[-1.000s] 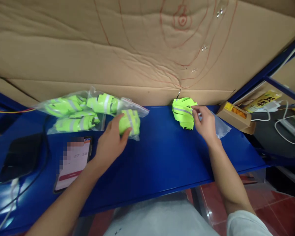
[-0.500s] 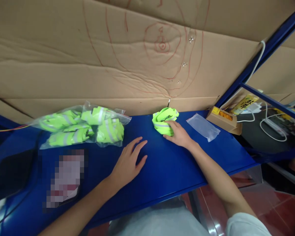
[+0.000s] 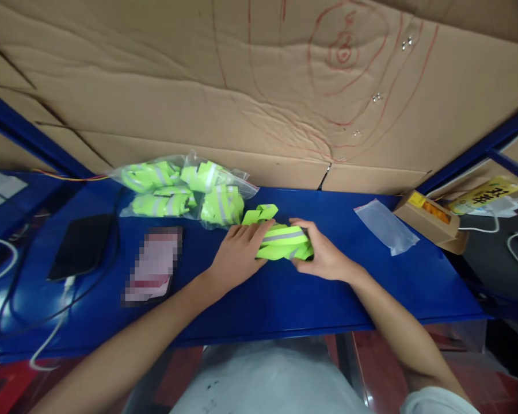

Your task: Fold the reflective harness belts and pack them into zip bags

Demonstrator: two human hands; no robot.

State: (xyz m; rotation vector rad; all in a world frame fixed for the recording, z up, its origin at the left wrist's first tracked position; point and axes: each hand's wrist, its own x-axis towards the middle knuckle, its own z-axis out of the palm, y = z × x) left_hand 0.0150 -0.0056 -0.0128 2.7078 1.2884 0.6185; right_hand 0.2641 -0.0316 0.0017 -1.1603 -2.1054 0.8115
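Note:
Between my two hands is a bundle of fluorescent yellow-green reflective strap (image 3: 284, 237) with a grey stripe, held low over the blue table (image 3: 259, 299). My left hand (image 3: 237, 250) grips its left end, fingers over the top. My right hand (image 3: 328, 253) closes round its right end, thumb on the near side and fingers behind. A loose loop of the strap sticks up behind my left fingers. Just beyond my left hand, several similar bundles lie in clear zip bags (image 3: 185, 192).
A flat clear zip bag (image 3: 386, 226) lies right of my hands, beside an open cardboard box (image 3: 431, 215) with orange contents. On the left are a phone with a blurred screen (image 3: 155, 261), a black device (image 3: 82, 244) and cables. A cardboard wall (image 3: 176, 109) stands behind.
My left hand has moved right and taken hold of the bundle's left end. The bundle has come nearer in my right hand. The camera view has shifted left.

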